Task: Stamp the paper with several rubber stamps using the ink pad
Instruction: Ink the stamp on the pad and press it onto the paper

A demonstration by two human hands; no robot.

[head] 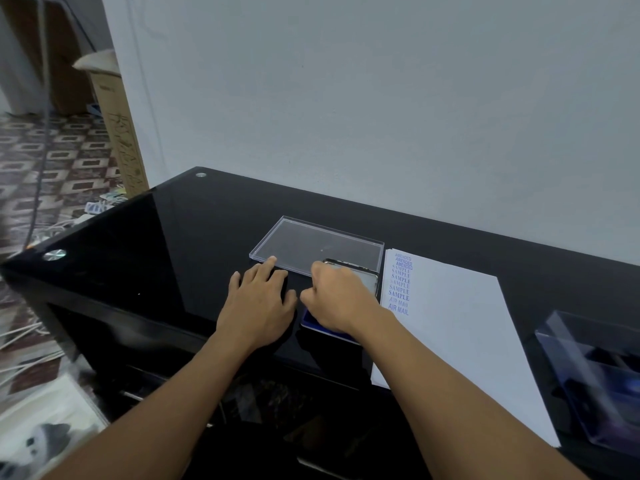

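The white paper [460, 327] lies right of centre on the black glass table [145, 244], with a column of blue prints (AMENDED, SAMPLE, AIR MAIL) down its left edge. Just left of the paper sits the blue ink pad [313, 322] in its tin, whose metal lid [367, 277] stands open behind it. My right hand [341, 299] is over the pad with its fingers curled down. Whatever it holds is hidden beneath it. My left hand [259, 301] lies flat on the table beside the pad, fingers spread, one fingertip at the edge of a clear plastic lid [322, 245].
A clear plastic box [595, 379] with dark items inside stands at the table's right edge. A white wall runs along the back. A cardboard box [121, 133] and loose cables are on the patterned floor to the left.
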